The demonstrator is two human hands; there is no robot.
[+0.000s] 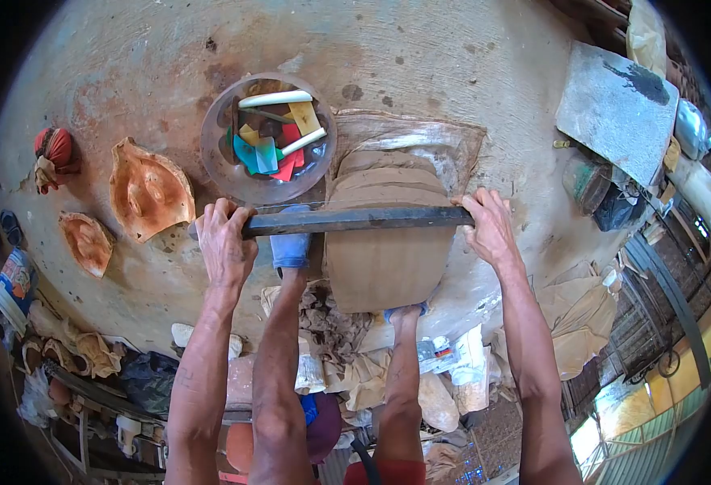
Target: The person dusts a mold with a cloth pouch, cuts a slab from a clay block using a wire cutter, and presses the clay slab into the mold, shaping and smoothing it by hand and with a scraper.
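My left hand point(228, 238) grips one end of a long dark bar point(355, 219). The other end is in my right hand point(489, 225), its fingers closed around it. A thin line like a wire runs beside the bar's far edge. The bar lies across a smooth brown clay block point(388, 271) between my legs. Beyond the bar, the clay's far end shows stepped layers point(388, 174). Under that end is a worn sack cloth point(452, 141). A translucent basin point(210, 137) stands close by on the left, with several coloured scraper pieces and white sticks in it.
Two orange-brown moulds point(149, 190) and a red cloth bundle point(56, 151) lie on the floor at left. A grey slab point(614, 109) and a bucket point(585, 182) are at right. Lumpy clay point(331, 323) lies by my feet, with clutter behind.
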